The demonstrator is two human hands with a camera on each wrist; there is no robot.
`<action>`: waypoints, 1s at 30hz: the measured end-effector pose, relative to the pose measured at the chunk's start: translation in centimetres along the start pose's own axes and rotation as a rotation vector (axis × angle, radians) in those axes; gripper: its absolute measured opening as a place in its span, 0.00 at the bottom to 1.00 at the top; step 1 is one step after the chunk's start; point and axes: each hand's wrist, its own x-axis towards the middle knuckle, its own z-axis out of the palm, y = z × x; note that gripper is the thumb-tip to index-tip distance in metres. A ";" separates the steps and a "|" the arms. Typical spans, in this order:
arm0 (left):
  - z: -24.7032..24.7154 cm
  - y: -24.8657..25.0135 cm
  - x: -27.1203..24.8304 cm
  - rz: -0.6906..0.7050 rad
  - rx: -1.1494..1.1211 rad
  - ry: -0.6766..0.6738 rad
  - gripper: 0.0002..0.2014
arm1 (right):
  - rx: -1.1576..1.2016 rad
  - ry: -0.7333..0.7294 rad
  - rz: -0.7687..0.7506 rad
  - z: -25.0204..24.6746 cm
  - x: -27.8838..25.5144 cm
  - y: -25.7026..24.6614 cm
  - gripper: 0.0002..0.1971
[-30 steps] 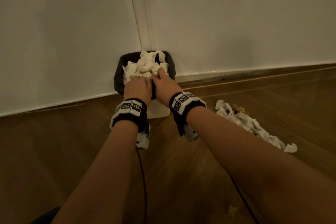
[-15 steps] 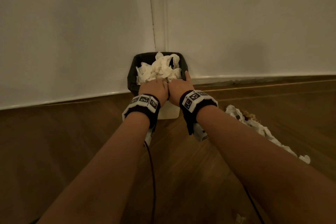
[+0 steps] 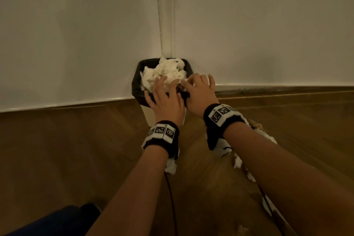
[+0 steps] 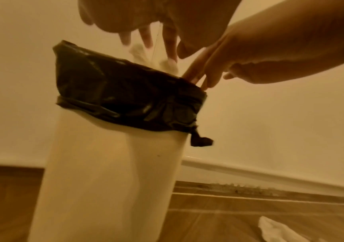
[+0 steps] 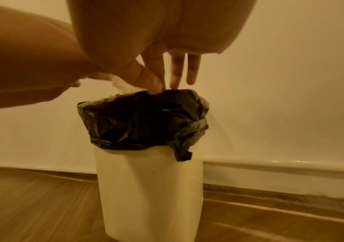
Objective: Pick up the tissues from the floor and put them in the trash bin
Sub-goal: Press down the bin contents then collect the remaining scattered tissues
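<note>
From above, both my hands hovered over the trash bin [image 3: 145, 115] in the corner, fingers spread and straight, holding nothing. My left hand [image 3: 166, 99] sat over the near rim, my right hand [image 3: 199, 92] just beside it, fingertips at the heap of tissues [image 3: 165, 73] mounded above the black liner [image 3: 136, 84]. The head view hid the bin's body behind my hands — the left wrist view showed it plainly, a pale upright wall with the liner folded over the rim and knotted at one side. That same view caught one more tissue on the floor [image 4: 274, 229] to the bin's right. From above, more tissues on the floor [image 3: 265, 134] trailed behind my right forearm — mostly hidden. The right wrist view showed my fingers [image 5: 176, 72] pointing down, just above the liner.
</note>
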 end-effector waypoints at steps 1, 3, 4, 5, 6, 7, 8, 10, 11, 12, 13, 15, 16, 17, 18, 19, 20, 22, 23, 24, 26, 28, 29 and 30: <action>0.1 1.0 -0.7 0.037 -0.033 0.046 0.21 | 0.031 0.044 0.036 -0.4 -0.5 0.8 0.26; 0.6 3.1 -2.3 0.106 -0.089 0.067 0.23 | 0.098 0.090 0.139 -0.9 -1.9 3.0 0.27; 1.0 4.0 -3.1 0.136 -0.112 0.054 0.24 | 0.129 0.090 0.198 -1.1 -2.7 4.3 0.26; 1.4 4.7 -3.9 0.161 -0.131 0.030 0.23 | 0.148 0.072 0.253 -1.1 -3.8 5.7 0.25; 1.9 5.4 -4.7 0.180 -0.143 -0.010 0.22 | 0.157 0.040 0.298 -1.0 -5.0 7.2 0.24; 2.4 5.7 -5.4 0.199 -0.147 -0.068 0.22 | 0.171 0.000 0.332 -0.7 -6.2 8.6 0.22; 3.1 6.0 -6.1 0.218 -0.146 -0.143 0.21 | 0.202 -0.041 0.364 -0.2 -7.6 9.9 0.21; 4.5 6.0 -7.0 0.245 -0.146 -0.317 0.19 | 0.278 -0.128 0.458 0.8 -10.1 11.8 0.19; 5.2 5.9 -7.4 0.248 -0.144 -0.408 0.18 | 0.302 -0.168 0.513 1.3 -11.3 12.5 0.18; 6.0 5.8 -7.8 0.245 -0.133 -0.496 0.18 | 0.322 -0.205 0.565 1.7 -12.4 13.0 0.17; 6.6 5.7 -8.1 0.238 -0.112 -0.581 0.18 | 0.339 -0.237 0.608 2.2 -13.3 13.3 0.17; 7.9 5.8 -8.7 0.215 -0.063 -0.756 0.18 | 0.361 -0.301 0.656 3.2 -15.0 13.5 0.16; 8.5 5.7 -9.0 0.206 -0.050 -0.835 0.19 | 0.377 -0.328 0.664 3.6 -15.7 13.4 0.16; 9.1 5.8 -9.3 0.206 -0.044 -0.899 0.19 | 0.398 -0.357 0.660 4.1 -16.2 13.2 0.16; 9.8 5.8 -9.6 0.211 -0.043 -0.944 0.20 | 0.402 -0.396 0.643 4.6 -16.7 12.9 0.16; 10.3 5.9 -9.9 0.218 -0.044 -0.969 0.21 | 0.376 -0.441 0.614 5.0 -17.1 12.7 0.16; 10.9 5.9 -10.3 0.223 -0.045 -0.979 0.21 | 0.327 -0.486 0.582 5.6 -17.3 12.5 0.17; 11.9 6.1 -11.0 0.236 -0.031 -0.990 0.21 | 0.219 -0.567 0.536 6.5 -17.7 12.2 0.20; 12.3 6.1 -11.4 0.256 -0.010 -1.005 0.21 | 0.179 -0.602 0.522 6.9 -17.9 12.1 0.21; 12.7 6.1 -11.6 0.286 0.017 -1.030 0.22 | 0.147 -0.627 0.502 7.3 -18.1 11.9 0.22; 13.3 5.9 -12.1 0.346 0.069 -1.093 0.22 | 0.100 -0.668 0.460 8.1 -18.4 11.6 0.21; 13.7 5.7 -12.4 0.380 0.116 -1.138 0.21 | 0.116 -0.692 0.470 9.0 -18.5 11.5 0.21; 13.8 5.8 -12.6 0.386 0.148 -1.146 0.20 | 0.151 -0.703 0.521 9.4 -18.5 11.5 0.22; 13.8 5.9 -12.7 0.393 0.186 -1.144 0.20 | 0.163 -0.716 0.555 9.7 -18.6 11.4 0.22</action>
